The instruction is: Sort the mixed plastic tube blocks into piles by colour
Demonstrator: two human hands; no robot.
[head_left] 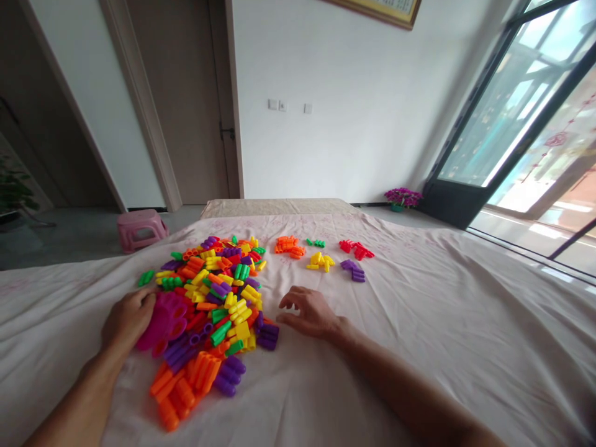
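Bare cloth [433, 298] beyond small piles [321, 262]

1. So you've got a wide surface under a pale, wrinkly cloth [419, 347] with faint pinkish prints on it; can't tell what's underneath.
2. Left of centre you've got a big messy heap [223, 292] of plastic pieces, orange, yellow, green, purple and red all jumbled together.
3. Past the heap's right side you've got five little single-colour groups, spaced apart: orange group [289, 246], green group [316, 243], red group [356, 249], plus the yellow group [321, 261] and purple group [354, 270] nearer you.
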